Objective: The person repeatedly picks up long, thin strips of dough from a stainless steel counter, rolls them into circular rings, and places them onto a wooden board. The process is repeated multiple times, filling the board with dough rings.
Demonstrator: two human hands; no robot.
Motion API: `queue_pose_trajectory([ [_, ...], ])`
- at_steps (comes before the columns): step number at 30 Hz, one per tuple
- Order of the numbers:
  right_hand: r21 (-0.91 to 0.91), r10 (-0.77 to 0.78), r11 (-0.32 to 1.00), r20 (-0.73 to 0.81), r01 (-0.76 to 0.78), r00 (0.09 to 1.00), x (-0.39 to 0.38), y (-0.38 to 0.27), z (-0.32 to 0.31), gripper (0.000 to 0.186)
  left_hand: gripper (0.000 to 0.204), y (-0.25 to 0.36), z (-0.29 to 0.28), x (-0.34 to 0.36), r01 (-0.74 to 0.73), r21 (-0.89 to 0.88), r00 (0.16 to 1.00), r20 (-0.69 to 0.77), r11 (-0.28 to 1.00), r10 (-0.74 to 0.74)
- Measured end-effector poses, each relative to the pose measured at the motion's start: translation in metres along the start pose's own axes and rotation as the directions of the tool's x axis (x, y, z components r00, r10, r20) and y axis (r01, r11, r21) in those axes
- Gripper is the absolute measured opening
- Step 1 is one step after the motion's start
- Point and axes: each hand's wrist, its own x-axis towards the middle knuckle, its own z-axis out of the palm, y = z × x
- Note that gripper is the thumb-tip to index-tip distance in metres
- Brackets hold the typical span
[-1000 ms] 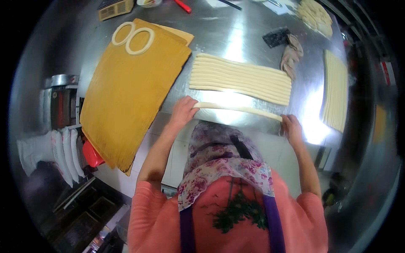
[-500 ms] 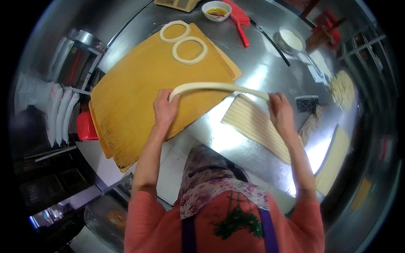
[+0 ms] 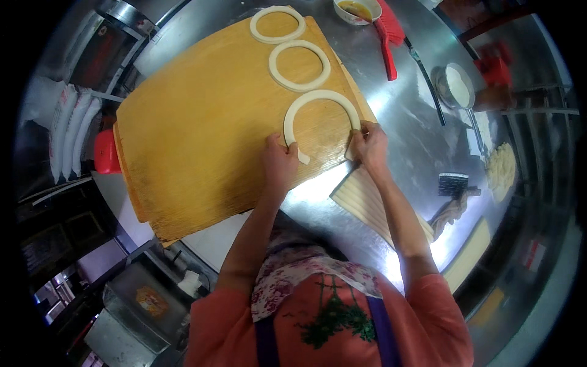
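A pale dough strip [image 3: 320, 95] lies bent into an open arch on the yellow-brown board [image 3: 202, 116]. My left hand [image 3: 280, 160] pinches its left end, with a short tip sticking out past the fingers. Its right end is gripped in my right hand [image 3: 370, 144], at the board's right edge. Beyond the arch lie two closed dough rings, a nearer ring [image 3: 273, 68] and a farther ring [image 3: 252, 24]. Close to my right forearm, a slab of dough cut into parallel strips [image 3: 367, 205] rests on the metal table.
The steel table [image 3: 406, 177] holds a bowl of yellow liquid [image 3: 356, 11], a red brush [image 3: 389, 46], a thin dark stick [image 3: 430, 85], a pan of white powder [image 3: 457, 87], a dough lump [image 3: 501, 171], a dark scraper [image 3: 453, 184] and another dough slab [image 3: 468, 257]. White sacks [image 3: 74, 134] stand at left.
Both hands have brought the stretched dough strip down onto the board and bent it into an arch. The hands are closer together, and the view has shifted.
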Motion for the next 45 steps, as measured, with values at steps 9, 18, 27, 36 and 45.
queue_pose_trajectory([
  [9,-0.102,-0.493,0.757,0.559,0.645,0.667,-0.010,-0.013,-0.052,0.037,0.027,-0.001,-0.035,0.011,-0.901,0.209,0.430,0.320,0.379,0.845],
  [18,-0.032,-0.350,0.904,0.516,0.426,0.782,0.013,-0.031,-0.044,0.039,0.023,0.013,0.011,0.006,-0.902,0.226,0.432,0.455,0.368,0.778],
  [27,-0.189,-0.348,0.911,0.128,0.368,0.929,0.078,-0.022,0.004,0.044,0.025,0.016,0.024,0.010,-0.902,0.136,0.426,0.419,0.409,0.802],
  [36,0.057,-0.502,0.816,0.565,0.575,0.655,0.006,-0.009,-0.041,0.035,0.024,0.018,0.024,0.011,-0.888,0.115,0.444,0.471,0.446,0.763],
  [45,0.139,-0.197,0.979,0.472,0.148,0.859,-0.018,-0.026,-0.024,0.029,0.020,0.033,0.014,0.011,-0.667,-0.091,0.648,0.419,0.740,0.636],
])
